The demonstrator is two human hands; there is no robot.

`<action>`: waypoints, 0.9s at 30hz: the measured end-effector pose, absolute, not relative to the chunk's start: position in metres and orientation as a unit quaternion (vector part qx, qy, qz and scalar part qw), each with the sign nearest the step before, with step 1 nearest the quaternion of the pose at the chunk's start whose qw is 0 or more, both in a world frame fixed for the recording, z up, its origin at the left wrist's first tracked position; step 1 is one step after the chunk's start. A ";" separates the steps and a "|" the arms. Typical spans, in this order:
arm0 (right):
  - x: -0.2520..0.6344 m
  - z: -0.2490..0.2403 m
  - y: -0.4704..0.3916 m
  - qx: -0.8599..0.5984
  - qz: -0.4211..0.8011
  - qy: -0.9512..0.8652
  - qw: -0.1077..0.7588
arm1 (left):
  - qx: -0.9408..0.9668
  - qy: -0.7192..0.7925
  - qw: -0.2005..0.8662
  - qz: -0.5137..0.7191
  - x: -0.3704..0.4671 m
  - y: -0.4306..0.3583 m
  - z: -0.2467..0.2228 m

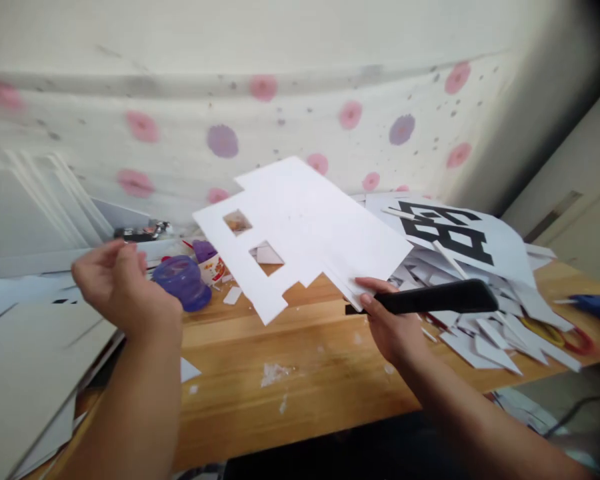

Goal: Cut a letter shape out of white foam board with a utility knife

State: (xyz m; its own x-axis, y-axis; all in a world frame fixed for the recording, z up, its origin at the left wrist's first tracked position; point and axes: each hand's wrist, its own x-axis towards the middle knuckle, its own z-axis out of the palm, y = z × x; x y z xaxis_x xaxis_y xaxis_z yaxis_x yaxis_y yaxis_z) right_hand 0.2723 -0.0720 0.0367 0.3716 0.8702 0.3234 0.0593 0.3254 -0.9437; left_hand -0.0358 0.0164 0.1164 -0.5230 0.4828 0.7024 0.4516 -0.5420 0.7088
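Note:
A white foam board sheet with two square holes and a notched lower edge is held up tilted over the wooden table. My right hand is closed on its near lower corner. The same hand also grips a black-handled knife, its handle pointing right; the blade cannot be made out. My left hand is raised at the left, apart from the sheet, with its fingers curled in. Whatever may be between those fingers is hidden. Just right of that hand stands a translucent purple container.
White offcuts are heaped at the right, under a sheet with black shapes. Scissors and a blue tool lie there too. Large boards lie at the left. Small scraps dot the wooden table.

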 end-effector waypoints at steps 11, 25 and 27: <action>0.214 0.038 -0.021 -0.412 0.327 -0.576 0.625 | 0.546 0.263 0.529 0.595 0.091 -0.003 0.053; 0.306 0.018 0.037 -0.449 0.433 -0.401 0.670 | 0.563 0.444 0.368 0.592 0.045 0.013 0.036; 0.304 0.019 0.037 -0.426 0.493 -0.388 0.652 | 0.583 0.450 0.365 0.570 0.050 0.009 0.039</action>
State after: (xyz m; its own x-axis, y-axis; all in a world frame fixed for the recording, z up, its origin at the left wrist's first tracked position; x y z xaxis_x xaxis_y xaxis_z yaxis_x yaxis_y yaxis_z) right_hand 0.3039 0.0366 0.0188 0.2121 0.9735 0.0857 -0.3117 0.1505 -0.9382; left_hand 0.0499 0.0088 0.0387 -0.0548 0.9407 0.3349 0.1088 -0.3278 0.9385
